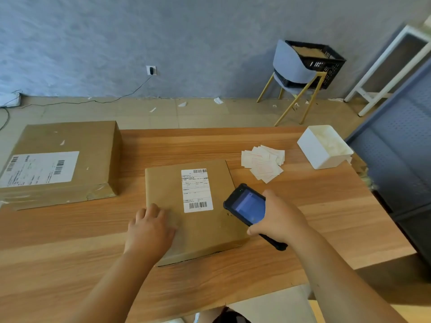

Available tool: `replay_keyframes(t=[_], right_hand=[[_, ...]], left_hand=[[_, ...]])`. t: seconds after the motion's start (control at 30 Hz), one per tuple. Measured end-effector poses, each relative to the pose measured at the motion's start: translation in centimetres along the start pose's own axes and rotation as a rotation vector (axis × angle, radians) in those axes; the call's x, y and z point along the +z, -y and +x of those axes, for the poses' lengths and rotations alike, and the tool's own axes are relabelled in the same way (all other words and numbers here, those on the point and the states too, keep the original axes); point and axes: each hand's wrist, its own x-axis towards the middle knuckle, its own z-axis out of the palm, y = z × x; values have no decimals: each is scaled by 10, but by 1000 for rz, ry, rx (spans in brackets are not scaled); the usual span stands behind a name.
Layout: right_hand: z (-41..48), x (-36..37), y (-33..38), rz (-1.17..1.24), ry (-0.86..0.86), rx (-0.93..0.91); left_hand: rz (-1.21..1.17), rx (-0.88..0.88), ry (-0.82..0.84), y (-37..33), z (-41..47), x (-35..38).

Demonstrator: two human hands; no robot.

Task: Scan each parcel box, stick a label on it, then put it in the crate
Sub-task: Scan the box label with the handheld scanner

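A flat brown parcel box (168, 190) lies in the middle of the wooden table (314, 206), with a white shipping label (197, 191) on top. My left hand (149, 231) rests flat on the box's near left part, fingers relaxed. My right hand (278, 217) grips a black handheld scanner (247, 206), its lit screen facing up, over the box's right edge beside the label. A larger brown parcel box (70, 138) with its own label sits at the table's left end. Loose white labels (263, 163) lie in a pile behind the scanner. A black crate (326, 64) stands on a chair beyond the table.
A white open bin (319, 150) sits at the table's far right corner. A grey chair (291, 66) with gold legs carries the crate near the wall. A dark blue perforated cabinet (401, 159) stands right of the table. Paper scraps and a cable lie on the floor.
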Motion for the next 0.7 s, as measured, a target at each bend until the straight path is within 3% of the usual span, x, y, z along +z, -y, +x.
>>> replay_keyframes(t=[0.13, 0.4, 0.7], right_hand=[[6, 16, -28, 125, -54, 138], [48, 30, -110, 251, -58, 483], [110, 43, -177, 234, -5, 515]], left_hand=[[25, 47, 8, -14, 7, -4], [-161, 165, 44, -74, 37, -3], [-144, 189, 32, -136, 77, 8]])
